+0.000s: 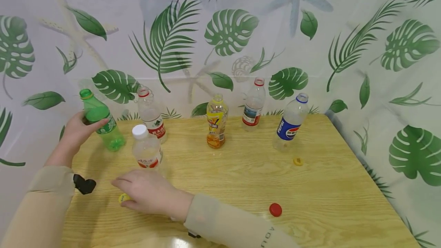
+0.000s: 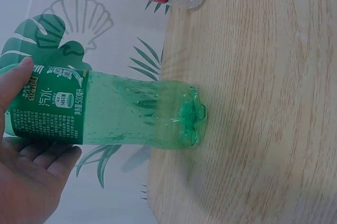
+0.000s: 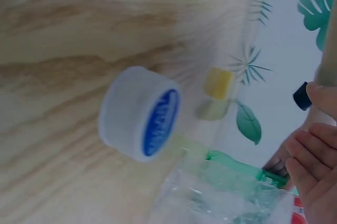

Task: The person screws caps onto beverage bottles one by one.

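Observation:
My left hand (image 1: 77, 129) holds a green plastic bottle (image 1: 103, 121) around its label, fingers on one side and thumb on the other. The bottle has no cap and tilts slightly, its base at the tabletop in the left wrist view. My right hand (image 1: 148, 192) reaches low over the table, its fingers loosely extended and holding nothing in the right wrist view. A yellow cap (image 1: 123, 198) lies by its fingers, apart from them in the right wrist view. Nearer that camera is a white cap (image 3: 138, 113) with blue print. A clear bottle with a white cap (image 1: 146, 148) stands just beyond the hand.
Uncapped bottles stand along the back: two red-rimmed clear ones (image 1: 151, 116) (image 1: 253, 106), an orange drink bottle (image 1: 217, 123) and a blue-labelled Pepsi bottle (image 1: 291, 123). A yellow-orange cap (image 1: 298, 161) and a red cap (image 1: 275, 209) lie on the wooden table (image 1: 344, 186). A leaf-patterned sheet hangs behind.

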`<state>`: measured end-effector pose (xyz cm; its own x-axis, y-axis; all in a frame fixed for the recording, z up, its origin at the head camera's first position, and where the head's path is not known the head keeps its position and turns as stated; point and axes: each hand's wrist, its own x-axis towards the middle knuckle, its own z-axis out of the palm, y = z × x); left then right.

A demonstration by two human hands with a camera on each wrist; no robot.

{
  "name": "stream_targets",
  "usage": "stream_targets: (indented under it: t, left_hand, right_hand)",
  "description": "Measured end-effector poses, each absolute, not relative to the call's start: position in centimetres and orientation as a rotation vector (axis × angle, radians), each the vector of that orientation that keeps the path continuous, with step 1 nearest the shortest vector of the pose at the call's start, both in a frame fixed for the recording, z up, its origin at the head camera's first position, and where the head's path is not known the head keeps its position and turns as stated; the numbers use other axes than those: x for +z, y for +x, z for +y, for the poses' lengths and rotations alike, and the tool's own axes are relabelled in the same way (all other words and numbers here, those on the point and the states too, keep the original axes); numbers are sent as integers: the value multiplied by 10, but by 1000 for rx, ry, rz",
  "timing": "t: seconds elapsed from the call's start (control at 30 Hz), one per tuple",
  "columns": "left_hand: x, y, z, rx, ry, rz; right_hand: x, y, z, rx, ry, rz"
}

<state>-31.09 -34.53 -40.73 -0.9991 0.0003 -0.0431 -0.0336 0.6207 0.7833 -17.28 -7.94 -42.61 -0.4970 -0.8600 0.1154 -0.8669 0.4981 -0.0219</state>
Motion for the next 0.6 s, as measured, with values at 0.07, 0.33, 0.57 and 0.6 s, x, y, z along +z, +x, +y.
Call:
stream_targets:
  t: [0.07, 0.33, 0.57, 0.6]
  left_hand:
    - [-406, -310, -345, 1351, -34, 2793]
    - [-405, -307, -343, 1356, -31, 2788]
    - [-406, -307, -343, 1348, -44, 2790]
    - [-406, -307, -343, 1348, -46, 2791]
  right_hand:
    - [-433, -174, -80, 96, 1526, -2642]
    - [-458, -183, -83, 42, 1580, -2722]
    - [-470, -186, -88, -120, 1643, -2730]
    - [-471, -186, -88, -138, 1648, -2720]
